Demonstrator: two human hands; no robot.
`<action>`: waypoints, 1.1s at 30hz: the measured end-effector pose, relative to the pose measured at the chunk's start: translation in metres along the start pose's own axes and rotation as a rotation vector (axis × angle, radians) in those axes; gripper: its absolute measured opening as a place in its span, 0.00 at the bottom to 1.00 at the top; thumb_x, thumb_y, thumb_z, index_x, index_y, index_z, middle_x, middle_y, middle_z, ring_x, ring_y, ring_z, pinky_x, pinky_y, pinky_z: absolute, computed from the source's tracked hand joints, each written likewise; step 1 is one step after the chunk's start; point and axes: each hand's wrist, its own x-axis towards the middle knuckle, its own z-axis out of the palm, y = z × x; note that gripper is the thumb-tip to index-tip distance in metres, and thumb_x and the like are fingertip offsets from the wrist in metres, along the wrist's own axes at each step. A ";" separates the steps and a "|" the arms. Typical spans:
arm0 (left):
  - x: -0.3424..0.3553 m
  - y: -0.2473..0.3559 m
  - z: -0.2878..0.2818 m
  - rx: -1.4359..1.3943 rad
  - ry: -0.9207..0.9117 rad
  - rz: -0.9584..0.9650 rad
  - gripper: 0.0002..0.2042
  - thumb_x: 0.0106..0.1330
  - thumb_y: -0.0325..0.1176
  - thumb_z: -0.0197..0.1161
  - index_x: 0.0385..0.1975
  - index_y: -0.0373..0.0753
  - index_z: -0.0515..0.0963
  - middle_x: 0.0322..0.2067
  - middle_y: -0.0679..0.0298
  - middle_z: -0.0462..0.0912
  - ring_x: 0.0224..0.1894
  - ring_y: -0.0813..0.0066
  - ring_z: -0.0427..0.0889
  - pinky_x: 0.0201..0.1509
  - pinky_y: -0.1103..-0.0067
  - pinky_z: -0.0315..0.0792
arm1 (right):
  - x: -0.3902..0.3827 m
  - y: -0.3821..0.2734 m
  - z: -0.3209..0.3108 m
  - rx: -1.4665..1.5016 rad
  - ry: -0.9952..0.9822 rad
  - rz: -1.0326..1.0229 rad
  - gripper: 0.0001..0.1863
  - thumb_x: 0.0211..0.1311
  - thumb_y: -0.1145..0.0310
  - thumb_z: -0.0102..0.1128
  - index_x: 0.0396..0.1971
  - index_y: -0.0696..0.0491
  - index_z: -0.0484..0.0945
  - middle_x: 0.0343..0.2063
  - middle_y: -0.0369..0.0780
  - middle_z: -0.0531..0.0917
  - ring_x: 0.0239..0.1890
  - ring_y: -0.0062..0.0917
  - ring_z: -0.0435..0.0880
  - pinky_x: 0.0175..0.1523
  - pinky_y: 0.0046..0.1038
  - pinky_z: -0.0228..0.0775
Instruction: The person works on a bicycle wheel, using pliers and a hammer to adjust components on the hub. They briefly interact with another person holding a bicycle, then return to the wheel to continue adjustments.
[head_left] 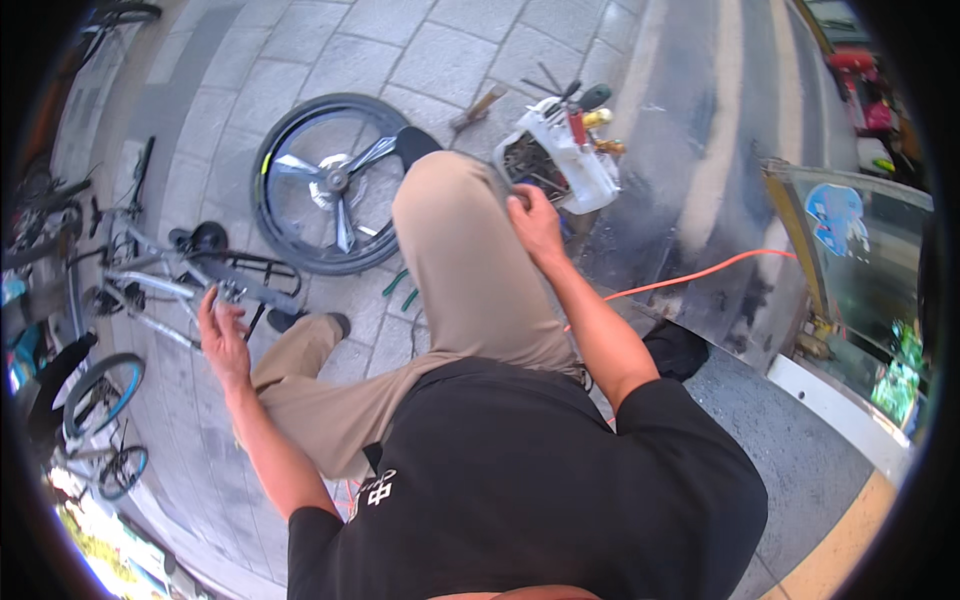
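My left hand is raised beside my bent left leg, fingers apart and nothing visible in them. In this view its fingertips overlap the silver bicycle frame; whether they touch it I cannot tell. Against the side of my raised right knee, my right hand has its fingers curled in, and what they may hold is hidden. Just beyond that hand stands a white tool container full of tools. A spoked wheel with a black tyre lies flat on the paving, partly under my right foot.
Green-handled pliers lie between my legs. A hammer-like tool with a wooden handle lies past the wheel. An orange cable crosses the metal ramp-like surface at right. More bicycles stand at left; a glass-sided case stands at right.
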 end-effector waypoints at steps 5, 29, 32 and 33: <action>0.000 0.012 -0.010 0.082 0.009 0.007 0.19 0.86 0.39 0.57 0.70 0.41 0.74 0.36 0.66 0.85 0.29 0.86 0.76 0.34 0.83 0.72 | -0.035 0.123 -0.006 -0.011 -0.309 0.109 0.17 0.71 0.61 0.62 0.51 0.57 0.86 0.42 0.47 0.90 0.43 0.35 0.88 0.51 0.38 0.79; -0.056 0.020 -0.075 -0.054 0.510 0.263 0.25 0.87 0.46 0.50 0.65 0.26 0.73 0.36 0.54 0.90 0.27 0.79 0.83 0.34 0.84 0.72 | 0.007 -0.294 0.100 -0.813 -0.964 -0.887 0.16 0.75 0.61 0.65 0.52 0.57 0.84 0.32 0.47 0.85 0.30 0.38 0.83 0.41 0.37 0.77; -0.083 0.014 -0.091 -0.011 0.569 0.193 0.28 0.88 0.48 0.47 0.66 0.23 0.71 0.36 0.51 0.89 0.27 0.74 0.83 0.34 0.81 0.74 | 0.024 -0.281 0.102 -0.804 -1.043 -0.916 0.15 0.75 0.60 0.66 0.42 0.60 0.85 0.29 0.50 0.84 0.28 0.40 0.81 0.40 0.37 0.75; -0.093 0.012 -0.097 0.021 0.589 0.155 0.30 0.87 0.50 0.46 0.66 0.21 0.69 0.36 0.49 0.88 0.27 0.71 0.83 0.34 0.79 0.75 | 0.029 -0.280 0.105 -0.809 -1.012 -0.878 0.16 0.75 0.60 0.66 0.40 0.61 0.84 0.28 0.50 0.83 0.28 0.40 0.80 0.39 0.38 0.74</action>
